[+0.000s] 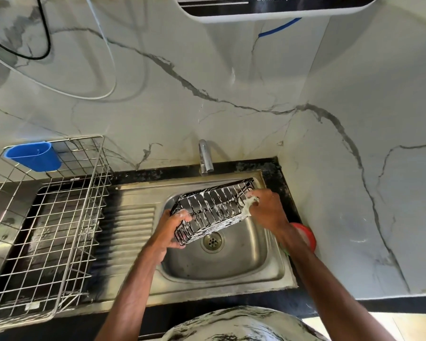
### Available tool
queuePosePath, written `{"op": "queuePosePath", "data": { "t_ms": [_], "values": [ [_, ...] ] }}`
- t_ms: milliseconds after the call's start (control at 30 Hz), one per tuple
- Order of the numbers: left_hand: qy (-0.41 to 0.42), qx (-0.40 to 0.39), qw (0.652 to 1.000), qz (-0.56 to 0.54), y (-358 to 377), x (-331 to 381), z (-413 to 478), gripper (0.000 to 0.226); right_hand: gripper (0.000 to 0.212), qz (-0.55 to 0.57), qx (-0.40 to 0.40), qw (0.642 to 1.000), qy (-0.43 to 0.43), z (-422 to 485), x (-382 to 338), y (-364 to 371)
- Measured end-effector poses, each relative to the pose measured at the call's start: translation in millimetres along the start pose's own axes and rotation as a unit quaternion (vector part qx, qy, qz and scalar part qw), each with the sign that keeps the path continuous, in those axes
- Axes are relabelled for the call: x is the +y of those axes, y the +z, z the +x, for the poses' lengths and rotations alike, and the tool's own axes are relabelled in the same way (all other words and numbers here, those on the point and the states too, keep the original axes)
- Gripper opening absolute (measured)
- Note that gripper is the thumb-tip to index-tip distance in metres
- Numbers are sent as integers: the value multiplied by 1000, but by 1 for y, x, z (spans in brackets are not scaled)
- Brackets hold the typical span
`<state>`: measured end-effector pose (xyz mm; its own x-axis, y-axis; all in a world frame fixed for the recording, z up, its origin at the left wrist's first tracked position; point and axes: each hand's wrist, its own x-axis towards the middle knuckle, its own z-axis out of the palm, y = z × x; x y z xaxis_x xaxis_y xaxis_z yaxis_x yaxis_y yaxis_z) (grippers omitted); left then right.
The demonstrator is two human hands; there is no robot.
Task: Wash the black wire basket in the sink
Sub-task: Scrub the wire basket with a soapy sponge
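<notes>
The black wire basket point(213, 210) is covered in white foam and is held tilted above the steel sink point(268, 269). My left hand point(175, 228) grips its near-left corner, fingers curled round the wires. My right hand point(267, 209) is at the basket's right end and pinches a soapy scrubber point(250, 205) against the wires. The tap point(205, 157) stands behind the basket; no water stream is visible.
A large steel wire dish rack point(49, 232) sits on the drainboard at the left, with a blue plastic cup holder point(33, 155) hung on its back rim. A red container point(305, 236) sits on the black counter right of the sink, partly behind my right forearm.
</notes>
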<state>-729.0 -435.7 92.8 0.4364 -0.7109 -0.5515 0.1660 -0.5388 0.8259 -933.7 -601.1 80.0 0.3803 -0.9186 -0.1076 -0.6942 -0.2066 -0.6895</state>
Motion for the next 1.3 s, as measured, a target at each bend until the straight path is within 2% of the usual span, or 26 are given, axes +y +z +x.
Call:
{"op": "queuePosePath", "data": {
  "t_ms": [67,200,300,367,467,533,633,700,833,933,1000,1067,1133,1233,1300],
  "values": [
    [-2,-19,1000,12,-5,-7,5,34,34,-9,-50,999,19,10,-5,-9],
    [-8,-63,998,27,-15,-18,12,46,38,-30,-95,994,33,21,-18,-15],
    [-25,-75,997,-10,-20,-25,18,52,34,-16,-117,992,48,25,-22,-17],
    [-29,-59,997,-38,-22,-32,24,39,33,19,-138,988,61,27,-20,-17],
    [-56,-24,994,-92,-17,-44,32,50,33,57,-162,982,79,23,-20,-18],
    [-70,-2,988,-136,-6,-42,29,37,32,77,-169,979,87,20,-21,-16],
    [-74,94,975,-187,11,-42,25,27,30,86,-165,978,99,17,-26,-15],
    [-35,159,979,-125,24,-44,21,35,27,87,-168,976,109,13,-32,-12],
    [84,208,970,98,54,-40,2,86,26,8,-138,987,82,9,-41,0],
    [141,177,945,236,76,-35,2,76,12,-88,-146,984,44,6,-51,5],
    [132,147,930,310,83,-34,13,67,29,-125,-153,980,28,4,-55,7],
    [103,125,905,393,87,-33,23,63,35,-142,-147,979,16,1,-56,7],
    [70,120,901,410,89,-31,30,62,35,-149,-143,978,7,-2,-54,8],
    [5,99,933,345,92,-32,34,65,35,-157,-132,979,5,-6,-52,9],
    [-20,85,949,302,92,-34,35,65,22,-152,-131,980,8,-7,-50,13]
  ]
}}
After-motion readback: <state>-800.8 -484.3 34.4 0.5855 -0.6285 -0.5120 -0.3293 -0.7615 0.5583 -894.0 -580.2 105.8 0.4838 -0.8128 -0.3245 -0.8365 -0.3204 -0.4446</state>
